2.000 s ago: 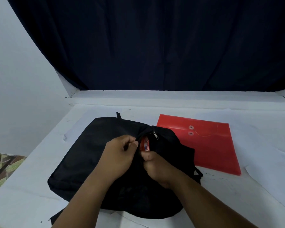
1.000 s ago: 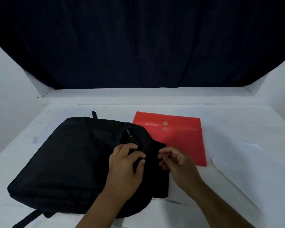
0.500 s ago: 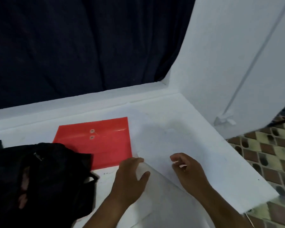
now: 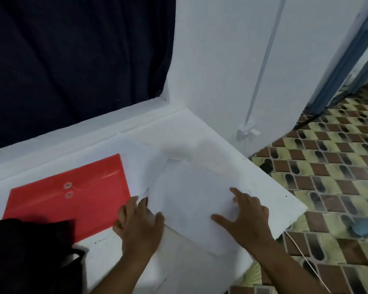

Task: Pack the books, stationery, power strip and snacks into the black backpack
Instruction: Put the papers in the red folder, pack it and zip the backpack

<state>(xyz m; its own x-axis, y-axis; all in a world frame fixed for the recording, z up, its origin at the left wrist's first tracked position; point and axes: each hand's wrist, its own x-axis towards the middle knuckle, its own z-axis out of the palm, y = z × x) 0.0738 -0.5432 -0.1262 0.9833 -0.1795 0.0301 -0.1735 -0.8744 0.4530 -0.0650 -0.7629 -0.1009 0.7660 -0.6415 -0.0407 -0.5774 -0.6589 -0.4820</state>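
Fingers of left hand [image 4: 139,222] curl at edge of white sheet [image 4: 191,200]; right hand [image 4: 245,216] fingers spread flat on it. Sheet: light, floppy, lift by edge. Black backpack [image 4: 30,255] lies bench-left w/ red envelope [image 4: 68,198] adjacent.

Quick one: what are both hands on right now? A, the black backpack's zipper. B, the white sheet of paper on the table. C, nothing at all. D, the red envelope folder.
B: the left hand grips the near-left edge of the white sheet of paper and the right hand lies spread on it, beside the red envelope folder and apart from the black backpack.
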